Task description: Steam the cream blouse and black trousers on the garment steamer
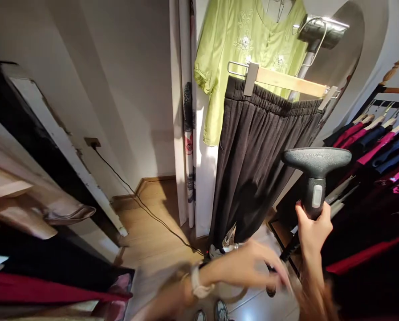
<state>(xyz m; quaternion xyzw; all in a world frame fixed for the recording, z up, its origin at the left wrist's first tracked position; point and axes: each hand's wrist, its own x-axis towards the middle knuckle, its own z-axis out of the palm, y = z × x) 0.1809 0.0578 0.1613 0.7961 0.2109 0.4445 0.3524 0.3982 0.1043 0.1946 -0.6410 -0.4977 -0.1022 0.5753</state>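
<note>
My right hand (315, 227) is wrapped around the handle of a dark grey garment steamer head (316, 162), held upright with its wide plate at the top. Behind it hang dark pleated trousers (249, 147), clipped by the waistband to a wooden hanger (289, 82). My left hand (253, 263), a pale watch on its wrist, is low in front of the trouser legs. Motion blurs its fingers, but they look stretched out and apart, with nothing visible in them. A light green embroidered blouse (216, 76) hangs behind the trousers on a metal steamer stand (308, 58).
A black cord (146, 207) runs from a wall socket (92, 141) across the wooden floor. Clothes on a rack (383, 129) crowd the right side. More garments (35, 200) hang at the left. An arched mirror (346, 49) stands behind the stand.
</note>
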